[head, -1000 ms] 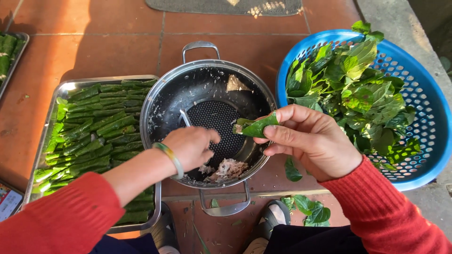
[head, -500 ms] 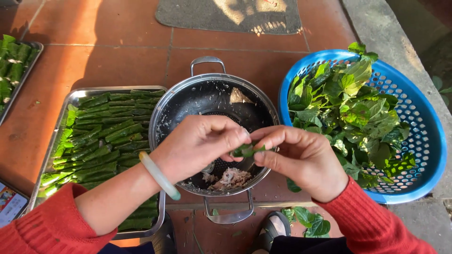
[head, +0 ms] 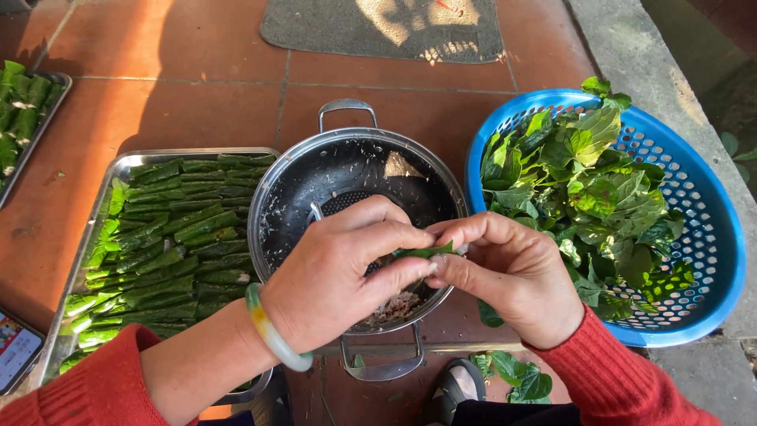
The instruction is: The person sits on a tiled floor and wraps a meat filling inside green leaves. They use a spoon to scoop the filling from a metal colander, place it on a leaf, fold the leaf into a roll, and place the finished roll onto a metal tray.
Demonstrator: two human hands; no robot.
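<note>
1. Rolling a green leaf [head: 426,252] around filling is the step in hand; judging by the pinch, keeping the roll tight and even is mattering most, with both thumbs tucking the edge under.
2. Both hands are working directly above the pot [head: 292,189], the left hand [head: 339,276] and right hand [head: 512,276] meeting over its near rim.
3. Fingers [head: 410,272] of both hands are closing on the leaf, which is sitting pinched between the fingertips, mostly hidden.
4. Finished rolls are lying on the tray [head: 126,162] left of the pot; the basket [head: 710,308] of leaves is sitting right of it.
</note>
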